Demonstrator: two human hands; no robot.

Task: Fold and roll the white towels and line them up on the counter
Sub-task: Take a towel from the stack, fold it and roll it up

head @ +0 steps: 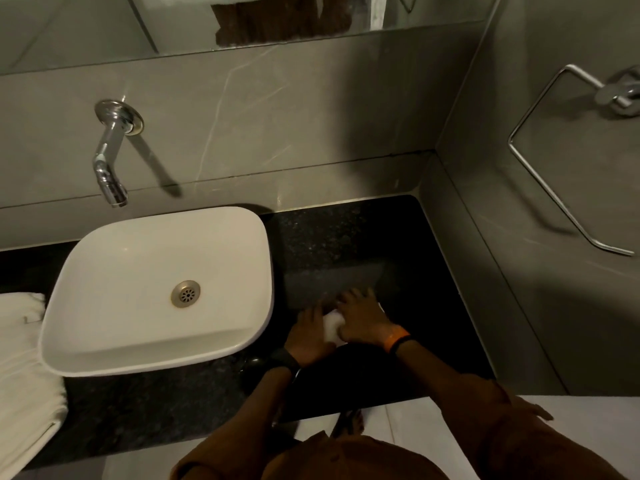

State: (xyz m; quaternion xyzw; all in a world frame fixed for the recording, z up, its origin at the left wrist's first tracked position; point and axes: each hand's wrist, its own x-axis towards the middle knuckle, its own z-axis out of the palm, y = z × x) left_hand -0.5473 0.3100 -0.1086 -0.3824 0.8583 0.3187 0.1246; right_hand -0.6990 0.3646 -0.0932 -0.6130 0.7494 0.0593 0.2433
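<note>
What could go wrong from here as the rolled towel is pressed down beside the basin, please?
1. The small rolled towel is mostly covered by the left hand and right hand; on release it may spring open.
2. It sits near the counter front edge, so a nudge could drop it.
3. The unrolled towels overhang the counter's left end and might slide off.
</note>
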